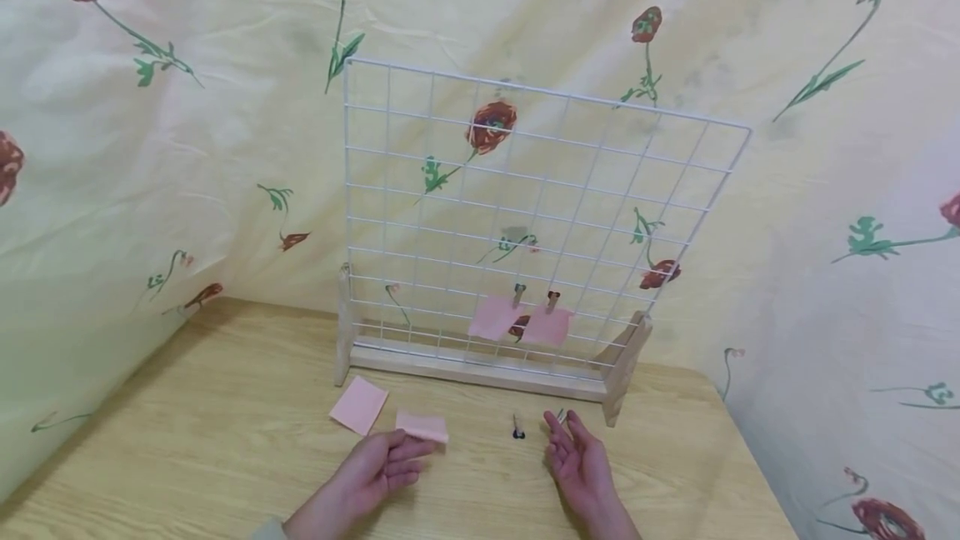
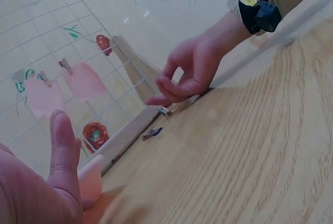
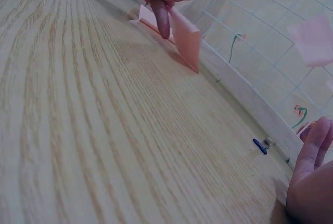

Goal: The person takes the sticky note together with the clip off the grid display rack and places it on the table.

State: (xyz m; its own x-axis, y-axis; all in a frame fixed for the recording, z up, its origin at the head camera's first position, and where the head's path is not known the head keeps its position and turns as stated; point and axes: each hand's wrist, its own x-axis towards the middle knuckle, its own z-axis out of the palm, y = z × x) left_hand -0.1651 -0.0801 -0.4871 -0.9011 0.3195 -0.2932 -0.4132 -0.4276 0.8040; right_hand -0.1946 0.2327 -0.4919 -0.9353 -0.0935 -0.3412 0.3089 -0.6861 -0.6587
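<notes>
My left hand (image 1: 378, 469) holds a pink paper square (image 1: 422, 425) at its lower edge; in the right wrist view the sheet (image 3: 187, 39) stands tilted up from the wood. Beside it a second pink square (image 1: 360, 405) lies on the table. My right hand (image 1: 581, 465) is low over the table, thumb and forefinger apart on either side of a small clip (image 1: 561, 416). Seen from the left wrist, this clip (image 2: 164, 110) shows just under the fingertips. Another small clip with a dark blue end (image 1: 518, 427) lies between the hands.
A white wire grid (image 1: 540, 165) stands in a wooden base (image 1: 480, 373) behind the hands. Two pink squares, one of them here (image 1: 547, 326), hang low on it from small wooden clips (image 1: 553, 300). Flowered cloth (image 1: 225, 107) surrounds the table (image 1: 187, 415).
</notes>
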